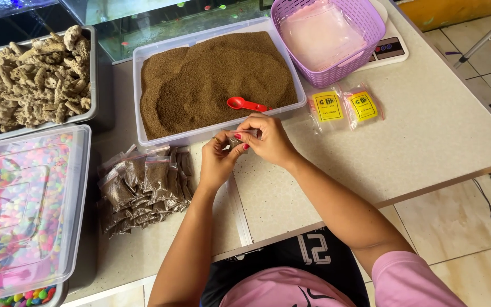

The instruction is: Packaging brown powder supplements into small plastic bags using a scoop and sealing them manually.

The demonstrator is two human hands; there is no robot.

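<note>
Head view: a small clear sachet (240,138) is pinched between the left hand (218,161) and right hand (268,140), just before the brown-pellet tub (217,79); two yellow-labelled packets (345,106) lie right.

Bright even daylight, soft faint shadows under the hands (245,149), mild glare on the pale table (427,131), sharp focus, slight wide-angle bending at edges

arms: bare to above the elbow | hands: left hand (216,162) wears a thin ring, right hand (268,139) has red-painted nails | top: pink short sleeves | lap: dark garment with pale printed numerals
</note>
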